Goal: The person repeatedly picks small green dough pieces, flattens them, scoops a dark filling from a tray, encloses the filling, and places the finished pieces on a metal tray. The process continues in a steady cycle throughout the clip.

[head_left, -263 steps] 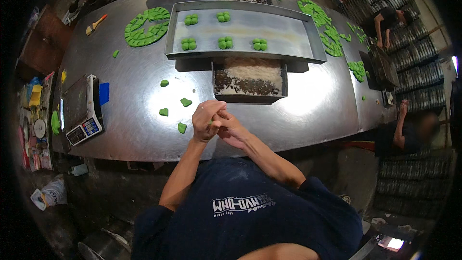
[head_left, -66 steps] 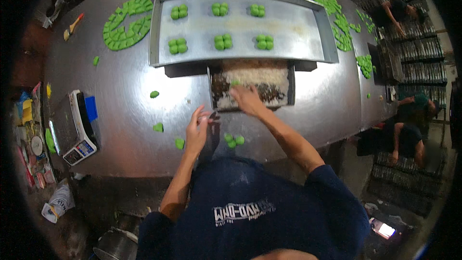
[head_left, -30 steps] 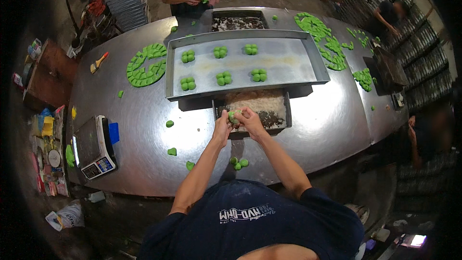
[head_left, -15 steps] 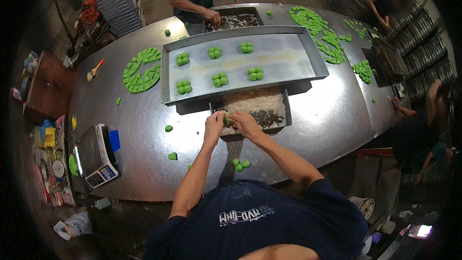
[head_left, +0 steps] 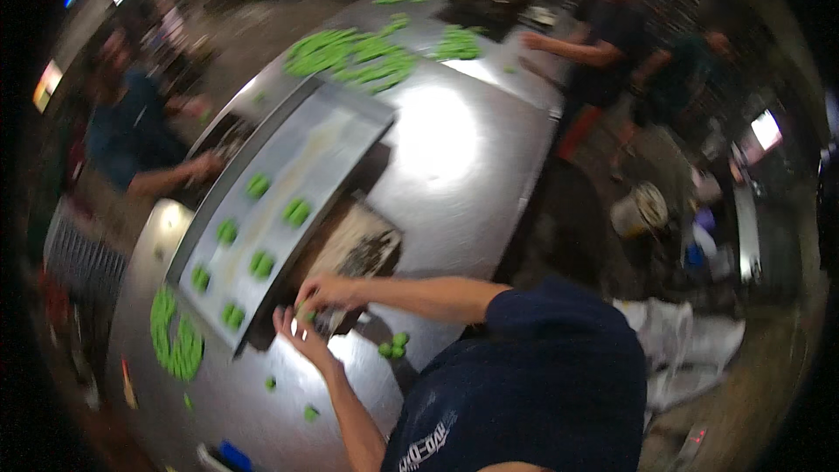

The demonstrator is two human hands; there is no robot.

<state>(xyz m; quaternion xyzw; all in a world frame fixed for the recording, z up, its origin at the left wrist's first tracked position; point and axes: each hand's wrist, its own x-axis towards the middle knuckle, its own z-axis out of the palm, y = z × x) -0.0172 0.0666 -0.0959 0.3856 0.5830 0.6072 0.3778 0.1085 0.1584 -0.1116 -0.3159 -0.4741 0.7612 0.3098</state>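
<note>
My left hand and my right hand meet at the near end of a filling box. Between their closed fingers is a small piece of green dough, partly hidden and blurred. The box holds pale and dark crumbly stuff. Just beyond my hands, a long metal tray overlaps the box. On it sit clusters of green dough balls, set in two rows. Close to my body, a few loose dough balls lie together on the metal table.
Flattened green dough pieces lie left of the tray, and many more dough pieces lie beyond it. A brush rests at the left. One co-worker reaches into another box; other people stand at the right. A bucket stands off the table.
My view has swung to the right, so the tray and table now appear tilted and blurred. My hands stay together at the box with the green dough between them.
</note>
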